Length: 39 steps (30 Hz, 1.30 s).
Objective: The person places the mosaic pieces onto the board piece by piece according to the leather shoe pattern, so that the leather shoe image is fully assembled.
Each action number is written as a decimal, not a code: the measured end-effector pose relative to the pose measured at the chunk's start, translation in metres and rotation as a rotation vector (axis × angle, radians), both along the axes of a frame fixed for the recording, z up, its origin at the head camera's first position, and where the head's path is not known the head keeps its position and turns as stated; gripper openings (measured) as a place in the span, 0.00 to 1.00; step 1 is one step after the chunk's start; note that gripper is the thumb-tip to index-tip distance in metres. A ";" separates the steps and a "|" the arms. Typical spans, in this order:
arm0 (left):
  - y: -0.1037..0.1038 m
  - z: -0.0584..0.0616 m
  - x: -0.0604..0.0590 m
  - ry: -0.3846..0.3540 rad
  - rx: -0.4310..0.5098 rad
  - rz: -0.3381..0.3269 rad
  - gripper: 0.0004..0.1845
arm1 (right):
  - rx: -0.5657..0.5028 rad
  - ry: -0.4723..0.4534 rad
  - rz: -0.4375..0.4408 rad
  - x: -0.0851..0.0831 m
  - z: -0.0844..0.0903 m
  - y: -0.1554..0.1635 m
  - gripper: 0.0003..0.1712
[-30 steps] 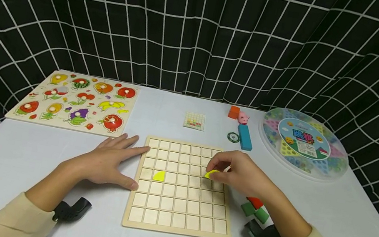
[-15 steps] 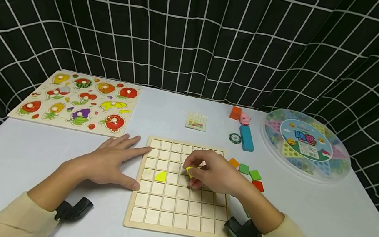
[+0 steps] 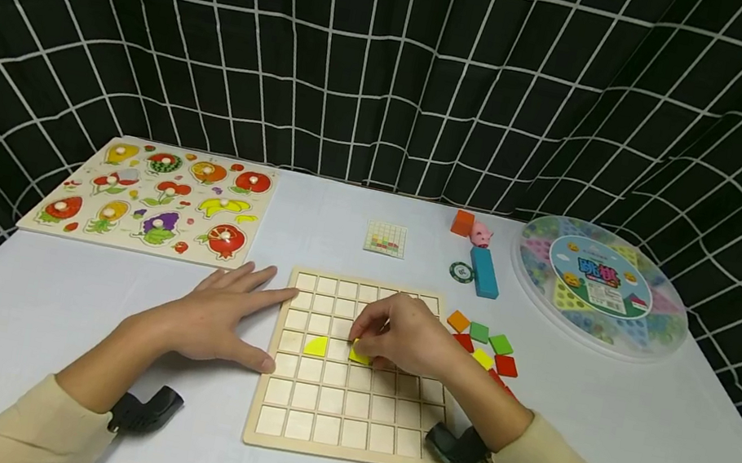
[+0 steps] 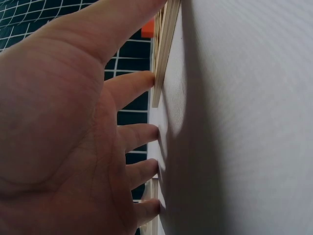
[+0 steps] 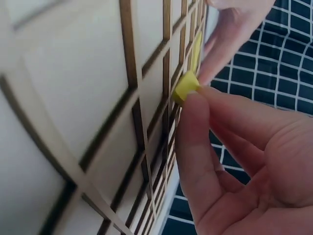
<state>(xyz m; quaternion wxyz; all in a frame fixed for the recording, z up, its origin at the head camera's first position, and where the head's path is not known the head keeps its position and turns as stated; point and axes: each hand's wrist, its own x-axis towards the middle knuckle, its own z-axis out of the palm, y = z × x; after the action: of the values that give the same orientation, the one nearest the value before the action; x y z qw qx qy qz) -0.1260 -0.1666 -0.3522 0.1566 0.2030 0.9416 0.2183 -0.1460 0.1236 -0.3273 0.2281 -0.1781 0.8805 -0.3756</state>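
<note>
A wooden grid board (image 3: 318, 447) lies flat in front of me. One yellow quarter-round tile (image 3: 317, 346) sits in a cell at its left part. My right hand (image 3: 408, 336) pinches a second yellow tile (image 3: 359, 353) between thumb and fingertips, over a cell two columns to the right in the same row. In the right wrist view this yellow piece (image 5: 186, 88) is tilted against the board's dividers. My left hand (image 3: 217, 320) rests spread on the table, its thumb and index fingertip touching the board's left edge; the left wrist view shows the straight fingers (image 4: 139, 134).
Loose coloured tiles (image 3: 478, 332) lie right of the board, partly behind my right forearm. Behind the board is a small pattern card (image 3: 386, 239). A fruit puzzle (image 3: 145, 200) lies back left. A blue block (image 3: 484, 273), a chip (image 3: 461, 272) and a round game box (image 3: 599, 288) are back right.
My right hand has carried the yellow tile leftward from the board's right side and lowered it to a cell near the middle. The left hand stays in place.
</note>
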 end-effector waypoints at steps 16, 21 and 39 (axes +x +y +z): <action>0.000 0.002 0.001 0.020 -0.005 -0.001 0.54 | 0.080 0.075 0.081 -0.006 0.001 0.003 0.08; -0.001 0.002 0.002 0.030 0.006 -0.004 0.54 | 0.176 0.167 0.101 0.000 0.005 -0.003 0.08; 0.000 0.001 0.001 0.026 0.006 -0.010 0.54 | 0.232 0.298 0.077 0.012 0.004 -0.007 0.06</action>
<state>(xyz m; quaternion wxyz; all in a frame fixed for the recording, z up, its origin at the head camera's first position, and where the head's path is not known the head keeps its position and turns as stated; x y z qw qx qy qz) -0.1249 -0.1661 -0.3507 0.1450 0.2109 0.9418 0.2177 -0.1340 0.1170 -0.3233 0.1283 -0.2376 0.9345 -0.2320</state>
